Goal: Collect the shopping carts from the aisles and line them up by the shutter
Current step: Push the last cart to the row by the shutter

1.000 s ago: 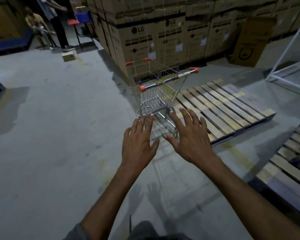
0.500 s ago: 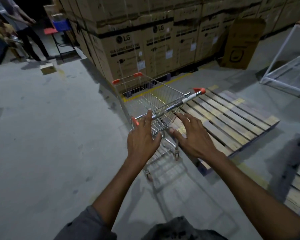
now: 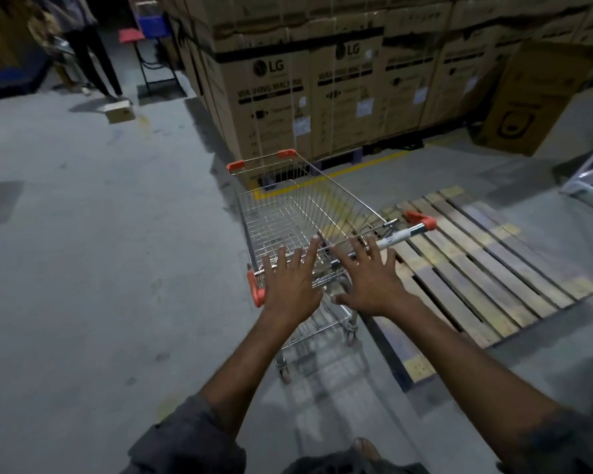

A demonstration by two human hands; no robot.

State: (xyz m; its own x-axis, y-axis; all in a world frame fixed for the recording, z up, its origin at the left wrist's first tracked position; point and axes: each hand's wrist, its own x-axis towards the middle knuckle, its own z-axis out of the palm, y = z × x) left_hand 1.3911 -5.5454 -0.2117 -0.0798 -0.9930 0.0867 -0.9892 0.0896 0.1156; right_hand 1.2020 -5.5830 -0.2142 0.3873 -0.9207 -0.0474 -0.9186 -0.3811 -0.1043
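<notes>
Two hands: left hand [image 3: 290, 285] and right hand [image 3: 374, 285] lie side by side, palms down, fingers straight and spread, released, grasping nothing.
Hand place: both are over the handle [image 3: 396, 237], just left of the pallet [image 3: 493, 268]; whether the palms touch the bar cannot be told.
Cart: the wire cart [image 3: 288, 213] stands on its wheels on the floor [image 3: 83, 234], just beside the pallet's left edge.
Handle: a silver bar with orange end caps; its right end reaches over the pallet's left slats.
Boxes: stacked boxes [image 3: 322, 97] marked LG stand beyond the pallet.
Small box: the small box [image 3: 119, 111] lies on the floor, far beyond and left of the pallet, near a standing person [image 3: 89, 46].
</notes>
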